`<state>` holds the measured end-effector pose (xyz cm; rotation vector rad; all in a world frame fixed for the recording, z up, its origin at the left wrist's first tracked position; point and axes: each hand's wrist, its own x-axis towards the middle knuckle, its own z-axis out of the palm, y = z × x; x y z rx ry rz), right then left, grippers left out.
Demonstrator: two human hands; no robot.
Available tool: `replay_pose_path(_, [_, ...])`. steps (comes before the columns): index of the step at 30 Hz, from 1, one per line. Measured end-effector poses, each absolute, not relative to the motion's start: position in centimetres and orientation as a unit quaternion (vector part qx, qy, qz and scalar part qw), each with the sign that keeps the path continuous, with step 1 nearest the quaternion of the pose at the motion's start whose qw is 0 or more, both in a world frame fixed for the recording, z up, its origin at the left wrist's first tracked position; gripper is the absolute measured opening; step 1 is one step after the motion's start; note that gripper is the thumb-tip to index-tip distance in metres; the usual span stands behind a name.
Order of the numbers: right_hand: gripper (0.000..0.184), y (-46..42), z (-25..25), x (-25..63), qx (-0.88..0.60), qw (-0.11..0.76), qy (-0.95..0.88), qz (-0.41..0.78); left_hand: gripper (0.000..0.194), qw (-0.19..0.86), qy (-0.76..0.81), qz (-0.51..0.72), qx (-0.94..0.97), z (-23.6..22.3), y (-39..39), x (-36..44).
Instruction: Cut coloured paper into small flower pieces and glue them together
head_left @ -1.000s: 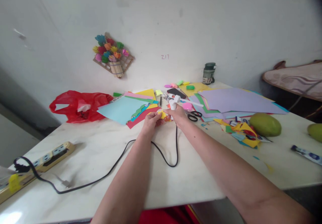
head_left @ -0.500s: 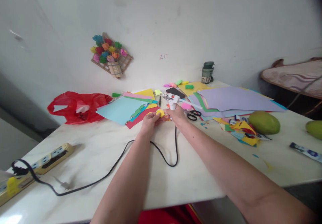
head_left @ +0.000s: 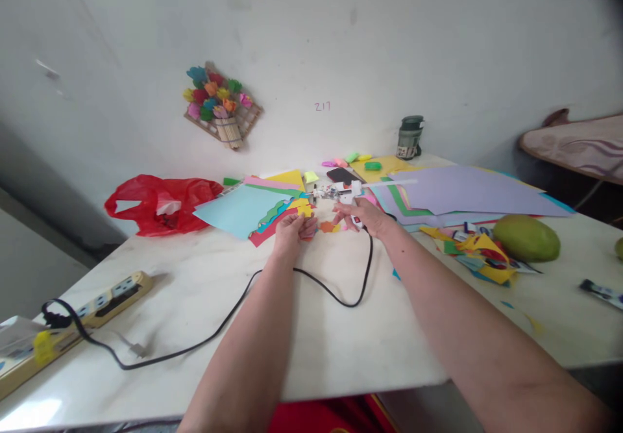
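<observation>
In the head view, the person's left hand [head_left: 293,230] was closed at the fingertips, pinching a small, bright yellow paper cutout [head_left: 305,210] just above the near edges of some coloured sheets. The right hand [head_left: 376,217] lay against the handle of a white plastic glue gun [head_left: 357,189], fingers curved and slightly apart; whether they gripped it firmly could not be told. The gun's nose pointed left, and a long translucent glue stick [head_left: 396,183] jutted from its rear. A thin black cord [head_left: 368,271] looped from the handle, passed under the left forearm and ran to a long cream power strip [head_left: 114,304]. Between the hands, an orange paper cutout [head_left: 328,226] lay on the white marbled table [head_left: 341,355]. A pale blue paper sheet [head_left: 238,211] rested left of the left hand, a large lilac paper sheet [head_left: 448,189] beyond and to the right of the right hand, and a dark flat phone [head_left: 342,175] behind the gun
</observation>
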<state>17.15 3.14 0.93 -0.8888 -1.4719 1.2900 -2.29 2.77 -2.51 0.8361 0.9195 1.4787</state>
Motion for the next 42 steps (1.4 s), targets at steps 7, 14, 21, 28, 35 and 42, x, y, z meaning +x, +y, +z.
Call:
replay_pose_path(7, [0.052,3.2,1.0,17.8,-0.366,0.381,-0.689,0.496,0.018,0.568,0.403,0.62,0.361,-2.4,2.7,-2.4])
replay_pose_path(14, [0.044,3.3,1.3,18.1,-0.391,0.38,-0.673,0.5,0.019,0.567,0.391,0.623,0.369,-2.3,2.5,-2.3])
replay_pose_path(21, [0.044,3.1,1.8,18.5,-0.421,0.358,-0.691,0.466,0.025,0.564,0.379,0.629,0.377,-2.7,2.7,-2.6])
replay_pose_path(28, [0.047,3.5,1.6,18.6,-0.445,0.311,-0.719,0.433,0.025,0.562,0.373,0.631,0.384,-3.0,2.8,-2.6])
replay_pose_path(35, [0.051,3.4,1.8,18.5,-0.447,0.298,-0.735,0.414,0.02,0.562,0.369,0.63,0.389,-3.1,2.8,-2.7])
replay_pose_path(42, [0.049,3.1,2.0,18.2,-0.461,0.293,-0.735,0.401,0.019,0.561,0.371,0.63,0.388,-3.0,2.8,-2.6])
